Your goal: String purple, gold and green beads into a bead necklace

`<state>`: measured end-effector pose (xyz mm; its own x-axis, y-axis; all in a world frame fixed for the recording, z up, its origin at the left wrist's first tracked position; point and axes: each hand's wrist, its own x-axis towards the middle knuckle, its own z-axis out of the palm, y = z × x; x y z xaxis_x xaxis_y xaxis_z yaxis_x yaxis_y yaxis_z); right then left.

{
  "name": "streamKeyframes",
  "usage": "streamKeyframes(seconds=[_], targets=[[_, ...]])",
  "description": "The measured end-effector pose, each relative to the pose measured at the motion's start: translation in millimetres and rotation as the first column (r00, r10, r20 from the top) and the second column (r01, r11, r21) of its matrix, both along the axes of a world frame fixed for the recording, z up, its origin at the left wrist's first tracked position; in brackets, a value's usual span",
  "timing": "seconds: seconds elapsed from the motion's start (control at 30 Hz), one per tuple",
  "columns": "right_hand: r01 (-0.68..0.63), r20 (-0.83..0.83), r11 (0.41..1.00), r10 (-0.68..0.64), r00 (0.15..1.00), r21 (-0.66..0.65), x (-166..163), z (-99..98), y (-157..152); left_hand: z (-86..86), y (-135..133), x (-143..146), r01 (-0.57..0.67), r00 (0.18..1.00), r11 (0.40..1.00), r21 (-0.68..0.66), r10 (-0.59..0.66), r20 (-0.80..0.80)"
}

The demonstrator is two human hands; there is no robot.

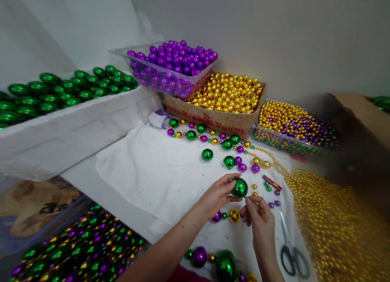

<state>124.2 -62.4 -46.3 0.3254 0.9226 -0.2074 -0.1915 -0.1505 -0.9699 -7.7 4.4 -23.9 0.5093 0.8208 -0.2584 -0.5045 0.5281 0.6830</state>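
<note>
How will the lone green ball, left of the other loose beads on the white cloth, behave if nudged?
The green ball looks round and touches no other bead, so it would probably roll freely. Its mirror-like shine suggests a smooth, slippery surface. The white cloth beneath it, slightly wrinkled, might slow it somewhat.

Green ball [240, 188] in hands [217, 196] [259, 217]: mirror-gloss, smooth, plastic-looking
Cloth [134, 164] under hands: matt fabric, creased
Scissors [285, 229] right of hands: shiny metal blades, smooth plastic-looking handles
Gold strands [329, 217] right of hands: metallic gloss
Tub [196, 77] beyond hands: clear glossy plastic
Carton [213, 120] beyond hands: matt printed cardboard
White trough [76, 131] left of hands: matt, scuffed, foam-like
</note>
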Motion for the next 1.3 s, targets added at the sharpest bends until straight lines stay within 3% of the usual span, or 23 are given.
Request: streamKeyframes(seconds=[0.17, 0.37, 0.63, 0.8, 0.93, 1.07, 1.17, 1.23, 1.3], targets=[[-0.102, 0.086, 0.995, 0.102, 0.991, -0.009, 6.1, -4.9, -3.8, -0.8, 5.0, 1.8, -0.063, 0.997, 0.998, 0.010, 0.063, -0.052], [-0.134, 0.204, 0.989, 0.143, 0.969, -0.058, 22.0, -11.5, -4.9, 2.4, 13.8, 3.1, -0.154, 0.986, 0.988, 0.012, 0.155, -0.059], [-0.132, 0.220, 0.990, 0.138, 0.966, -0.040, 15.5, -9.5, 0.8, -0.7, 9.7, 8.7, -0.037, 0.998, 0.999, 0.002, 0.037, -0.043], [-0.158, 0.257, 0.986, 0.168, 0.952, -0.056, 21.8, -10.4, -4.4, -3.7, 10.8, 6.5, -0.088, 0.989, 0.996, -0.003, 0.087, -0.119], [-0.099, 0.435, 0.995, 0.089, 0.896, 0.000, 27.4, -4.2, -2.7, -6.8, 12.9, 9.2, -0.081, 0.976, 0.994, 0.071, 0.093, -0.197], [-0.145, 0.680, 0.981, 0.018, 0.733, 0.130, 23.7, 9.3, 9.9, -7.8, 12.2, 18.4, -0.043, 0.957, 0.982, 0.187, 0.094, -0.276], [-0.170, 0.751, 0.971, -0.016, 0.660, 0.169, 19.3, 13.0, 19.4, -9.3, 8.7, 25.2, -0.041, 0.932, 0.942, 0.334, 0.157, -0.327], [-0.178, 0.757, 0.972, 0.000, 0.653, 0.154, 18.1, 9.8, 24.1, -13.3, 6.3, 28.0, -0.060, 0.906, 0.918, 0.392, 0.215, -0.364], [-0.199, 0.709, 0.972, 0.054, 0.703, 0.124, 18.8, 3.9, 28.6, -19.4, 4.8, 29.3, -0.095, 0.879, 0.907, 0.411, 0.270, -0.394]])
